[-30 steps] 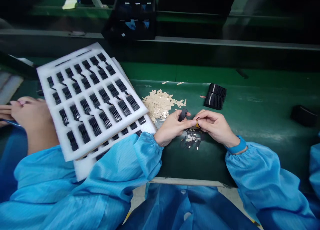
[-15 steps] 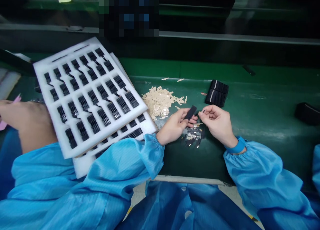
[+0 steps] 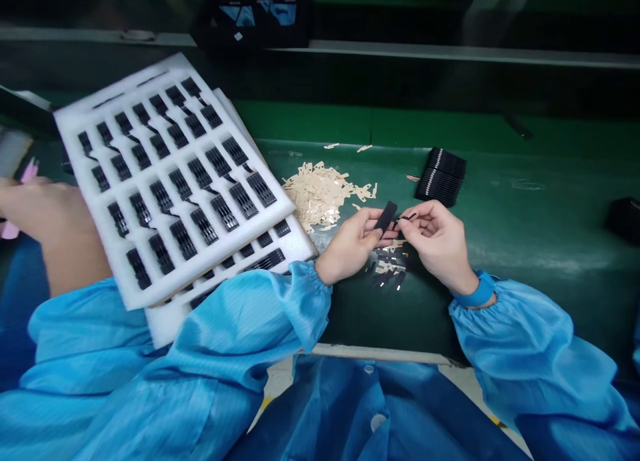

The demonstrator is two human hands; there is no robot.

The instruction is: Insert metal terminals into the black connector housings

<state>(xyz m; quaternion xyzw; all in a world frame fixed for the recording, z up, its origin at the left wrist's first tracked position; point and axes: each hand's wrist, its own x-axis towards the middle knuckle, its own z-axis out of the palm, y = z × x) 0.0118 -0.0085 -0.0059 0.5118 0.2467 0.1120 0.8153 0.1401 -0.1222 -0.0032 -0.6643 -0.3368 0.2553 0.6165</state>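
My left hand [image 3: 353, 242] is closed on a flat black rectangular piece [image 3: 386, 219], which stands up at a slant between thumb and fingers. Beside it, my right hand [image 3: 434, 237] pinches a small dark strip [image 3: 406, 217] against the piece's right edge; fingertips partly cover the strip. Below both hands lies a small heap of dark and shiny strips [image 3: 389, 271]. To the left of my left hand spreads a pile of cream-coloured flat tabs [image 3: 320, 194]. Behind my right hand sits a row of black flat pieces [image 3: 441, 177] stacked together.
Two white foam trays [image 3: 175, 264] with black parts in their slots lie stacked at the left. Another person's hand [image 3: 50, 207] is beside them, near a pink tool [image 3: 29, 171]. A black block [image 3: 624, 219] rests at the right, on the green bench [image 3: 540, 247].
The whole view has shifted slightly. My left hand still grips the black piece, now turned a little more upright. The dark strip in my right hand shows more clearly beside it.
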